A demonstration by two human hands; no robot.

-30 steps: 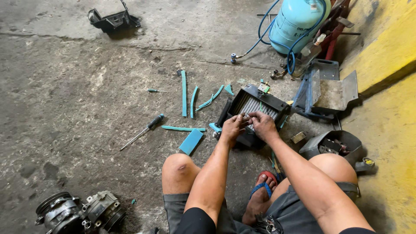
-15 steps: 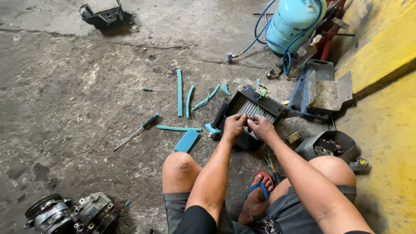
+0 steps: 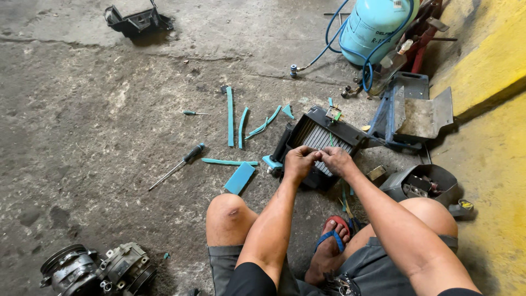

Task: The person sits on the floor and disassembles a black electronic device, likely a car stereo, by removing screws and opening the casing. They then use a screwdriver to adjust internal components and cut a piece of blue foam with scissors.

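A black-framed finned core [image 3: 323, 140] lies on the concrete floor in front of my knees. My left hand [image 3: 298, 163] and my right hand [image 3: 335, 160] meet at its near edge, fingers pinched together on something small there that I cannot make out. Several teal foam strips [image 3: 230, 116] and a teal foam pad [image 3: 239, 177] lie scattered to the left of the core. A long screwdriver [image 3: 176, 166] with a dark handle rests further left.
A light blue gas cylinder [image 3: 372, 27] with a blue hose stands at the top right beside a yellow curb [image 3: 493, 60]. Grey plastic housings [image 3: 416, 112] lie right of the core. A compressor [image 3: 93, 269] sits bottom left, a black part [image 3: 137, 21] top left.
The view has shifted slightly. Both hands have stayed at the core's near edge, working close together; nothing else on the floor has moved.
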